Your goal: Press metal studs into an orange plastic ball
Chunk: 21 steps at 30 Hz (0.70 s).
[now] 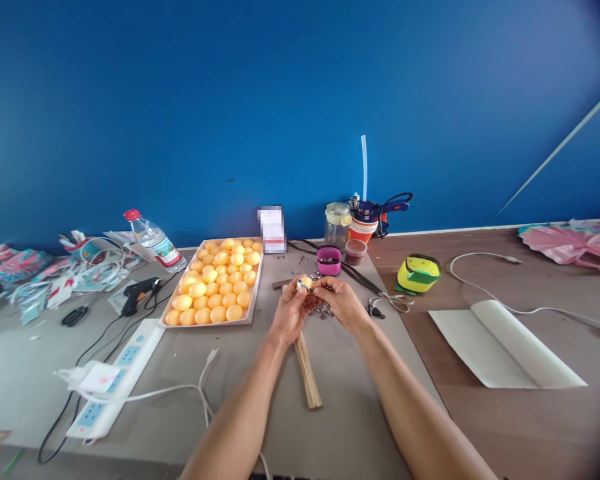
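Observation:
My left hand (290, 308) and my right hand (341, 301) meet over the middle of the table, fingers curled together. Between the fingertips sits a small orange ball (306, 283) with something shiny on it. The left hand grips the ball; the right hand pinches at it from the right, and what it holds is too small to name. Under the hands lies a little heap of small metal pieces (322, 311). A bundle of wooden sticks (307, 371) lies on the table just below my left wrist.
A tray (257, 296) of several orange balls lies to the left. A pink cup (329, 261), jar (338, 224), glue gun (139, 291), power strip (115, 380), water bottle (155, 241), yellow tape measure (418, 273), cables and white paper sheet (500, 347) lie around.

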Motion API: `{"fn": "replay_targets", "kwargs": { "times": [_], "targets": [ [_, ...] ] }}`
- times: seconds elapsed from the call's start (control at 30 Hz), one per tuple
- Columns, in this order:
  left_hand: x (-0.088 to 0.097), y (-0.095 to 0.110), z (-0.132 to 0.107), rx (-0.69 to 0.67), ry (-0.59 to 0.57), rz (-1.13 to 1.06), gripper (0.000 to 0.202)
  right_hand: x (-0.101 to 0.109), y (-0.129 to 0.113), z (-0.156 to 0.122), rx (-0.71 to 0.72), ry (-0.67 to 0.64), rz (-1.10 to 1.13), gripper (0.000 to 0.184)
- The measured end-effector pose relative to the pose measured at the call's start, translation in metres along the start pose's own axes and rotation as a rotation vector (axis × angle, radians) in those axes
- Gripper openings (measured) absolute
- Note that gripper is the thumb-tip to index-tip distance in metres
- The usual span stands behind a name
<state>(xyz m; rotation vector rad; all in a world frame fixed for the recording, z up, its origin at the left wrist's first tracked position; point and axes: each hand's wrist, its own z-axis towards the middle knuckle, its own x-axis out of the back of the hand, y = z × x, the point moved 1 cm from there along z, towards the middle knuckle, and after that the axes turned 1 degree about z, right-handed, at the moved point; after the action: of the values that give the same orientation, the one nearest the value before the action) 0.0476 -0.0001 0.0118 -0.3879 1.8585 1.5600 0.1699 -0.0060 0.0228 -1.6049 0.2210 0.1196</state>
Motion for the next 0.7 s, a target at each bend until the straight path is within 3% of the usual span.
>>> {"fn": "replay_targets", "kwargs": {
  "times": [0.2, 0.43, 0.7],
  "targets": [
    [-0.0004, -0.0035, -0.0014, -0.031, 0.011, 0.054, 0.041, -0.0007, -0.003, -0.0006, 0.015, 0.004, 0.043, 0.019],
    [-0.0031, -0.0022, -0.0014, -0.013, -0.02, 0.024, 0.041, 0.0002, -0.0051, 0.0003, -0.001, -0.112, 0.143, 0.02],
    [-0.0003, -0.0018, 0.0005, -0.024, -0.019, 0.022, 0.041, -0.0032, -0.0028, -0.0009, 0.056, -0.051, -0.043, 0.011]
  ]
}}
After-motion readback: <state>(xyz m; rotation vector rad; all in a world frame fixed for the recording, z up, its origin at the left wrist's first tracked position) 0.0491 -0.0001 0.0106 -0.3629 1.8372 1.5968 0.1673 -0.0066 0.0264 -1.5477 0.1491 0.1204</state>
